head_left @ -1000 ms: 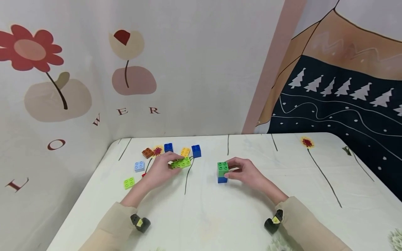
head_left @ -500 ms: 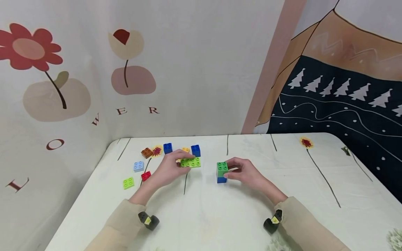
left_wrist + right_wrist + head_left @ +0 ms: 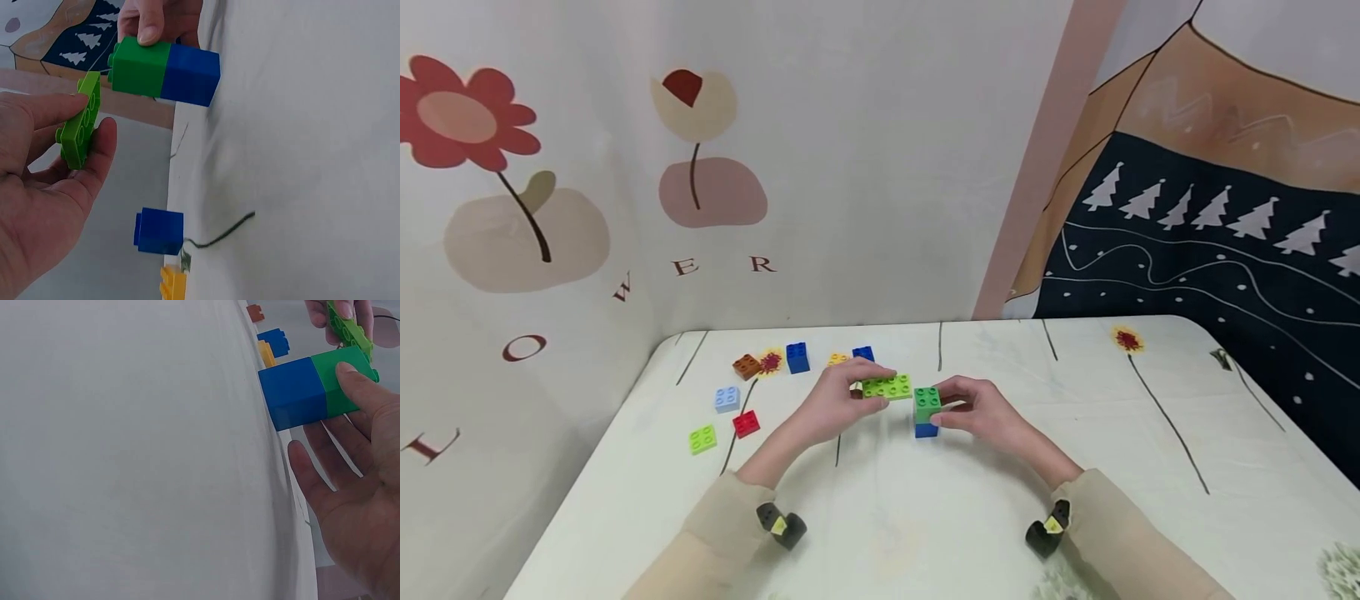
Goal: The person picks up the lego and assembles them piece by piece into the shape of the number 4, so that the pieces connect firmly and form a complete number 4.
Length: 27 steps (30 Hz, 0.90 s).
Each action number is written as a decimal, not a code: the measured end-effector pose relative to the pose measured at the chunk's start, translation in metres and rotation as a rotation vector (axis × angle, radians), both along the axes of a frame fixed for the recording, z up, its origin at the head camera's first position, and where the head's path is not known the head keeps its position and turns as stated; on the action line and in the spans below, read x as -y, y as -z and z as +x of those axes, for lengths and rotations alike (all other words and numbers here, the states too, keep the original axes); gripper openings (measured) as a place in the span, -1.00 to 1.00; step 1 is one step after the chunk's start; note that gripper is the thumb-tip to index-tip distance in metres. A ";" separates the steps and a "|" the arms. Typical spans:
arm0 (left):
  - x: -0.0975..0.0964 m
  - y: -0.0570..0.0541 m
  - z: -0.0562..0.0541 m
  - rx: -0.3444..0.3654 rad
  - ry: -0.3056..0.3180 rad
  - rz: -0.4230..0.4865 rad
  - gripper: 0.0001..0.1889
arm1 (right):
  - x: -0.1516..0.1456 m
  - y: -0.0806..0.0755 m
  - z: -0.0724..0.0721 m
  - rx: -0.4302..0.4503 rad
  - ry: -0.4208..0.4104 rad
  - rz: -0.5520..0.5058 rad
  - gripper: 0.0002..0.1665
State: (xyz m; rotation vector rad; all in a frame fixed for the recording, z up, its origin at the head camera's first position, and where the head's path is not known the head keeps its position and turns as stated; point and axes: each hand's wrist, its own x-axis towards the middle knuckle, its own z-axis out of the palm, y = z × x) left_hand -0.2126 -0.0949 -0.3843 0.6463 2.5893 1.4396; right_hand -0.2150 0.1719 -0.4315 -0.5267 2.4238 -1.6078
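Note:
My left hand (image 3: 838, 400) pinches a flat lime-green toy brick (image 3: 887, 387), studs up, between thumb and fingers. The lime brick is held just left of a two-brick stack and a little above its height in the left wrist view. That stack is a green brick (image 3: 340, 381) joined on top of a blue brick (image 3: 294, 394). My right hand (image 3: 985, 412) grips the stack at its green part, thumb on the near side and fingers behind. The stack stands upright on the white tablecloth.
Loose bricks lie at the left: brown (image 3: 747, 366), blue (image 3: 797, 357), light blue (image 3: 727, 399), red (image 3: 746, 424) and lime (image 3: 702, 439). A yellow brick (image 3: 174, 283) and another blue brick (image 3: 160, 231) sit behind my left hand. A printed curtain (image 3: 865, 167) hangs behind the table.
My left hand has carried the lime-green brick rightward, away from the loose bricks and up close to the stack. The right hand keeps its grip on the stack, which stays put.

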 end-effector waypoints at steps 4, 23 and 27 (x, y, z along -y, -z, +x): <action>-0.008 0.000 0.000 -0.007 0.034 0.006 -0.61 | 0.001 -0.001 -0.001 0.004 -0.008 -0.009 -0.56; -0.029 0.005 0.000 -0.008 0.078 0.031 -0.60 | -0.001 -0.001 0.000 0.006 -0.040 -0.039 -0.57; -0.031 0.006 0.000 -0.009 0.078 0.034 -0.60 | 0.000 -0.001 0.000 0.006 -0.041 -0.046 -0.58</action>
